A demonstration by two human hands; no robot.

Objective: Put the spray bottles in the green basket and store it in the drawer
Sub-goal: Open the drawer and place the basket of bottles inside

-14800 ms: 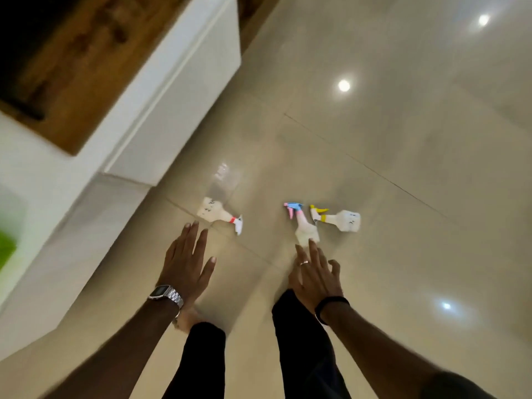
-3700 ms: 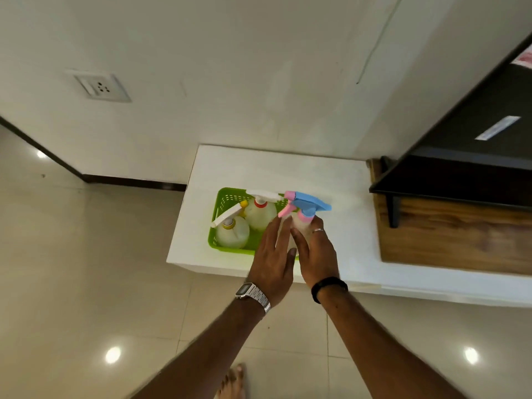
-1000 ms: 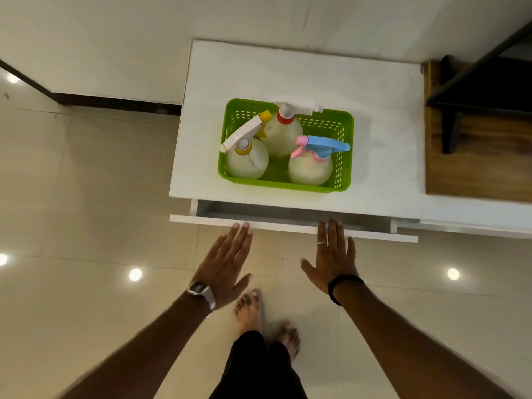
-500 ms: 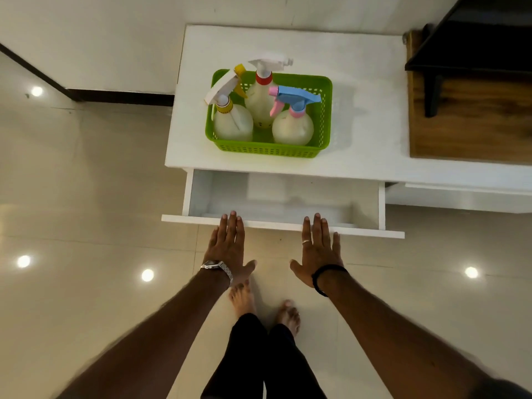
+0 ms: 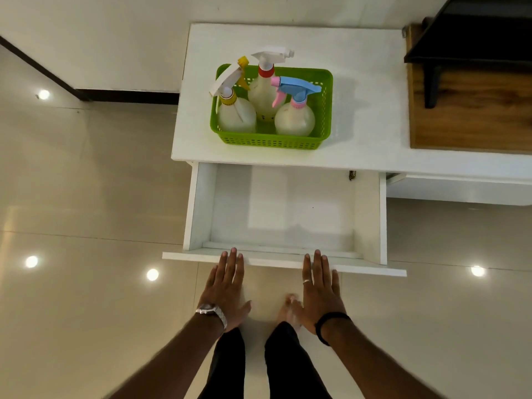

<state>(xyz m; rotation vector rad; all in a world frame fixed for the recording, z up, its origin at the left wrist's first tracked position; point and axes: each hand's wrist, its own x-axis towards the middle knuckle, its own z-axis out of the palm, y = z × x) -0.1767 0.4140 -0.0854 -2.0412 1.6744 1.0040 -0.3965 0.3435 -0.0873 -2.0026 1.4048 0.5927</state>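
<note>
The green basket (image 5: pixel 270 141) stands on the white cabinet top (image 5: pixel 365 116). Three spray bottles stand upright in it: one with a yellow collar (image 5: pixel 236 113) at the left, one with a red collar (image 5: pixel 263 90) behind, one with a blue and pink head (image 5: pixel 295 118) at the right. Below the top, the white drawer (image 5: pixel 283 214) is pulled far out and nothing lies in it. My left hand (image 5: pixel 227 286) and my right hand (image 5: pixel 319 289) are flat with fingers spread, fingertips at the drawer's front panel (image 5: pixel 270 262). Neither hand holds anything.
A wooden surface (image 5: pixel 472 116) with a black shelf bracket (image 5: pixel 466 33) above it lies right of the basket. A second closed drawer front (image 5: pixel 460 191) is to the right. Glossy tiled floor (image 5: pixel 86 254) surrounds my legs and bare feet. A white wall is behind.
The drawer has slid much farther out toward me, from barely open to wide open. Both hands moved back with its front panel. The basket and bottles stayed put.
</note>
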